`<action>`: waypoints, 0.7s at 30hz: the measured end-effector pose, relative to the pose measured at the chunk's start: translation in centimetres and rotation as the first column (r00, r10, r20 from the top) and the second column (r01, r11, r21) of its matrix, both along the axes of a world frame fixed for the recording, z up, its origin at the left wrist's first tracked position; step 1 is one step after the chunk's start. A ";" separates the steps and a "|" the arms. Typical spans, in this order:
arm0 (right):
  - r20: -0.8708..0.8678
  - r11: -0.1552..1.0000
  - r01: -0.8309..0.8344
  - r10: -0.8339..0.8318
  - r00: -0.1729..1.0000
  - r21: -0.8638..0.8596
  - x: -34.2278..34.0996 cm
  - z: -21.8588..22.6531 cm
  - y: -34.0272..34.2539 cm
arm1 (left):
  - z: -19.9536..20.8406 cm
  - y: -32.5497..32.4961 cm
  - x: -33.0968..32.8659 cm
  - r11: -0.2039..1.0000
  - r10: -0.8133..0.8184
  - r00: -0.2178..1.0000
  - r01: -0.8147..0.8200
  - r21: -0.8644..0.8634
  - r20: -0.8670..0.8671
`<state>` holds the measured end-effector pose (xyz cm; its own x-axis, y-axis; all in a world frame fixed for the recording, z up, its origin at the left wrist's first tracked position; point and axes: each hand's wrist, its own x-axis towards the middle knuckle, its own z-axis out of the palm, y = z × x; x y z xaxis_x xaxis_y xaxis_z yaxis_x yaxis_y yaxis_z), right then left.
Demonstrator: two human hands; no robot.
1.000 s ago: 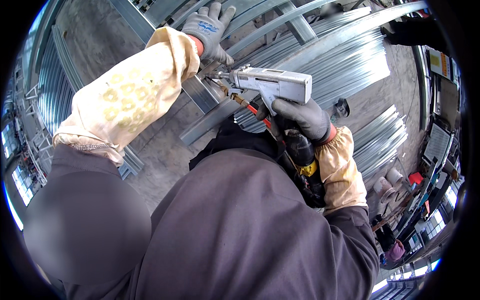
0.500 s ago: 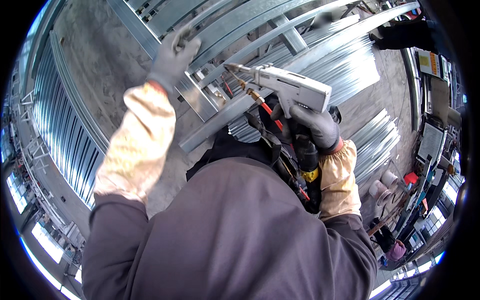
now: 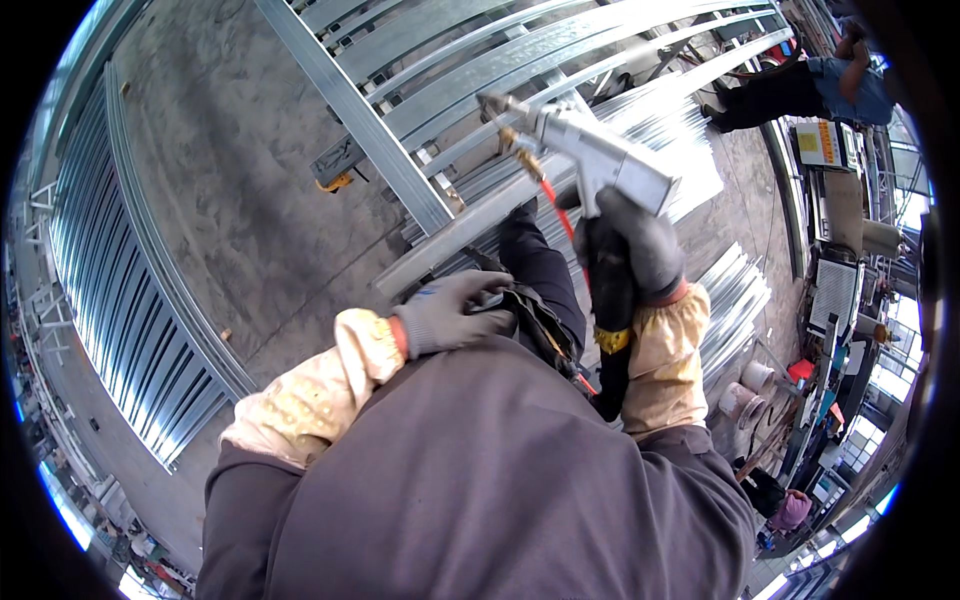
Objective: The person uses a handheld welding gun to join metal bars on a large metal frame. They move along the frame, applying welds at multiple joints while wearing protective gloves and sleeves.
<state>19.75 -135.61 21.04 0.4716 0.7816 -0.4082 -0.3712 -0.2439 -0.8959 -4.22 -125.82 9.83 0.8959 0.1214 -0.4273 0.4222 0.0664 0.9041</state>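
Observation:
In my right hand [image 3: 645,245], gloved in grey, is a silver-grey, pistol-shaped welding gun [image 3: 605,155]. Its nozzle points up and to the left, over the galvanized steel frame [image 3: 370,135]. A red hose [image 3: 558,212] with brass fittings runs down from it, beside a thick black cable sleeve [image 3: 608,290] with a yellow band. My left hand [image 3: 455,312], also gloved, is at my waist by a black pouch [image 3: 535,310]. Its fingers are bent but apart, and nothing shows in them; the fingertips are partly lost against the dark pouch.
Bundled metal profiles [image 3: 135,290] lie along the left. More shiny bars [image 3: 735,305] lie on the right, near paint-stained buckets [image 3: 740,402]. Another person [image 3: 800,92] stands at the far right. A yellow-and-grey clamp-like piece [image 3: 338,165] juts from the frame's left side.
My left hand has come back from over the frame to my waist. The welding gun has shifted slightly right, its nozzle higher. The view has turned, showing more of the other person.

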 end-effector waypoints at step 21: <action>-0.704 0.684 0.725 -0.478 0.525 0.076 -8.7 -3.2 -1.3 | 26.2 5.9 -4.0 0.805 -0.483 0.821 0.553 0.214 -0.303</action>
